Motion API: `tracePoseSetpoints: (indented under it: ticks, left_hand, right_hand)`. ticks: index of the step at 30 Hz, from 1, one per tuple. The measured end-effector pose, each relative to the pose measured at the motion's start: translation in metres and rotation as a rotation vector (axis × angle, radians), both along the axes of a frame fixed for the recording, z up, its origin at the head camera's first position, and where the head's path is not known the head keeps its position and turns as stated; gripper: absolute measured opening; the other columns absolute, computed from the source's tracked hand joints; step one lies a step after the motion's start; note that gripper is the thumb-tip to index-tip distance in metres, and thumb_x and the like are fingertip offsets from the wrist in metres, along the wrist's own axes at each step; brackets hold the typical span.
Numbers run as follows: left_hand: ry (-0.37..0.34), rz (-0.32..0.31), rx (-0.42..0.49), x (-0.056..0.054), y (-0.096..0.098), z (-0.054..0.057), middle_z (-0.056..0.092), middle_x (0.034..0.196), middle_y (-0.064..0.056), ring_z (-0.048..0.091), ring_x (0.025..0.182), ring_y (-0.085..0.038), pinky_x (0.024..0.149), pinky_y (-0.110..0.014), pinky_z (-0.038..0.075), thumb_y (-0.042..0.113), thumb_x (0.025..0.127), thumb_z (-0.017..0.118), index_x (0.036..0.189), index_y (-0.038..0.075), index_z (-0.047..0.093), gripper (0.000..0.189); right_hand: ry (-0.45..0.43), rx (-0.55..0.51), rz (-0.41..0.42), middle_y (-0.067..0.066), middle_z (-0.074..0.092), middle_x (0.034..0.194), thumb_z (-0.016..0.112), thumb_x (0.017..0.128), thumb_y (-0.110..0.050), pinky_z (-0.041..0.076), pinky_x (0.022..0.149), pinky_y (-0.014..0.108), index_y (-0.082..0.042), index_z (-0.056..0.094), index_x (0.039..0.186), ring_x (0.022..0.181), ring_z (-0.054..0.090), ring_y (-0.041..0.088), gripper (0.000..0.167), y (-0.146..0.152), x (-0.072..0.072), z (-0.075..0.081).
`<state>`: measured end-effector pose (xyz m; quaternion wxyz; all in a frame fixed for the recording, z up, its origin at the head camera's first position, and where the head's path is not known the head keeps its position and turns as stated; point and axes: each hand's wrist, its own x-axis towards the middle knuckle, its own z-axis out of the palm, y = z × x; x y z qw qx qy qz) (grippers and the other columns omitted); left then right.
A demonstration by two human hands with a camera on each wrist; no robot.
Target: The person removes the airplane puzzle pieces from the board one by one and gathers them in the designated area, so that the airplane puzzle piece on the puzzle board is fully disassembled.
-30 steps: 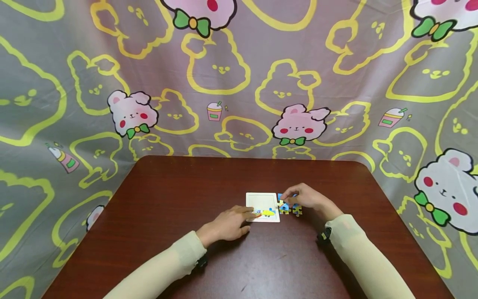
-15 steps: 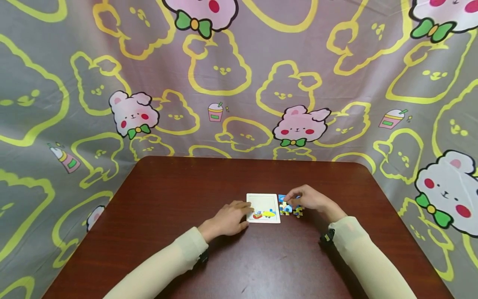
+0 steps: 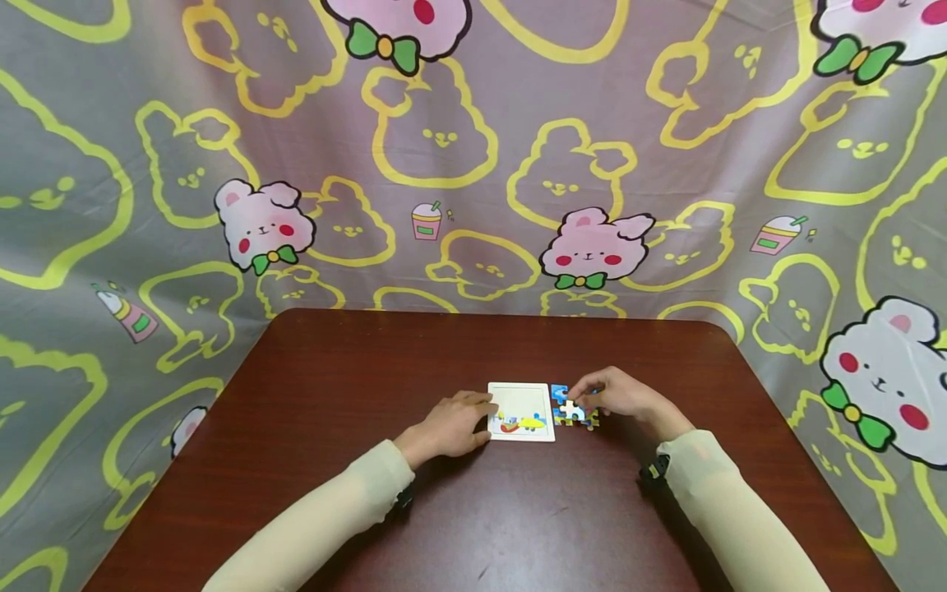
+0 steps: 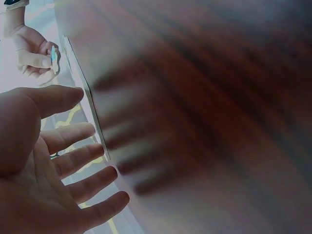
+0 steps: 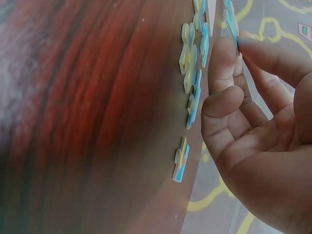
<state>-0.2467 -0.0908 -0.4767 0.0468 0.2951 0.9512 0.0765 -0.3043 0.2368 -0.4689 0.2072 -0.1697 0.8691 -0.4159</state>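
Note:
A white square puzzle tray lies flat on the table, with pieces showing a yellow and red picture fitted along its near side. My left hand rests at the tray's left edge; in the left wrist view its fingers are spread and grip nothing. To the right of the tray, my right hand pinches a jigsaw piece between thumb and forefinger. The right wrist view has this piece held up on edge, above several loose pieces.
Loose blue and yellow pieces lie against the tray's right side, partly hidden under the right hand. One piece lies apart from the others. The brown table ends at a patterned curtain.
My left fingers have drawn back from the picture to the tray's left edge. My right hand has shifted slightly right, and the pinched piece now shows more plainly above the others.

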Motion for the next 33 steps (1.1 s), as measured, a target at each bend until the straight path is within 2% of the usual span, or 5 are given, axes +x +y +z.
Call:
tracePoseSetpoints:
  ticks: [11,17,33]
  left_hand:
    - [-0.002,0.008,-0.012,-0.001,0.001,0.003,0.053,0.149,-0.009,0.05,0.136,-0.03,0.102,-0.053,0.049,0.031,0.095,0.066,0.138,0.016,0.06,0.046]
    - [0.013,-0.004,-0.006,-0.001,0.002,0.005,0.055,0.146,-0.01,0.053,0.132,-0.032,0.099,-0.053,0.05,0.03,0.094,0.068,0.136,0.016,0.062,0.045]
    - [0.009,-0.01,0.006,-0.004,0.001,0.004,0.053,0.149,-0.01,0.052,0.133,-0.034,0.099,-0.053,0.05,0.036,0.092,0.069,0.136,0.013,0.06,0.051]
  right_hand:
    - [-0.003,-0.038,0.0,0.009,0.073,0.09,0.066,0.093,-0.01,0.047,0.055,0.029,-0.003,0.074,0.106,0.076,0.067,0.021,0.017,0.016,0.001,-0.001]
    - [-0.003,-0.019,-0.01,0.009,0.072,0.087,0.066,0.093,-0.011,0.048,0.056,0.031,-0.003,0.074,0.107,0.076,0.066,0.021,0.018,0.027,0.004,-0.002]
    - [-0.028,-0.016,-0.045,0.009,0.072,0.088,0.066,0.094,-0.012,0.047,0.057,0.029,-0.002,0.073,0.11,0.077,0.065,0.019,0.02,0.051,0.008,-0.004]
